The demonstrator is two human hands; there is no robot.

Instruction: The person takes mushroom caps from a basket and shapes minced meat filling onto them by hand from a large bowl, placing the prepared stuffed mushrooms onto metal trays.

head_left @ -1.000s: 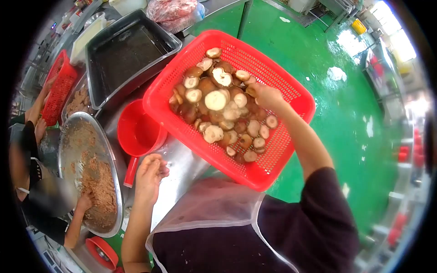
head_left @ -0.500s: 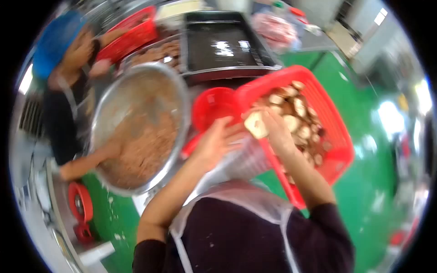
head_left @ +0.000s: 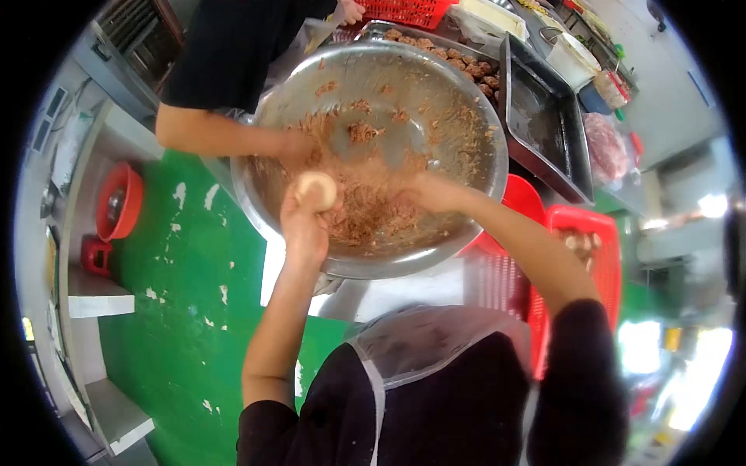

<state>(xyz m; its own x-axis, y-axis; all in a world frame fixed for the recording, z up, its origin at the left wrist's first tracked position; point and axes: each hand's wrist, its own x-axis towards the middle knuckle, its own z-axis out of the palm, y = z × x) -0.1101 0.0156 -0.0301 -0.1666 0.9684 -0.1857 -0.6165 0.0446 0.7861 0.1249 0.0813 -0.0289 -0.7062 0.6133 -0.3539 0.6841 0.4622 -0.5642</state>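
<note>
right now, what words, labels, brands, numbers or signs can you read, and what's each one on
None: no text can be read here.
The metal bowl, dark tray and red basket show no legible lettering.
The blue patch on the wall is too small to tell whether it bears any.

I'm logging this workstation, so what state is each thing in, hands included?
left hand: closed on a mushroom
mushroom: held, pale face showing
right hand: in the metal bowl, blurred, grip unclear
metal bowl: uncovered, inner wall smeared
brown mixture: loose, heaped in the bowl
co-worker's hand: in the bowl, blurred
red basket at right: holding mushrooms, partly hidden
dark tray: uncovered
metal tray: holding brown lumps
</note>
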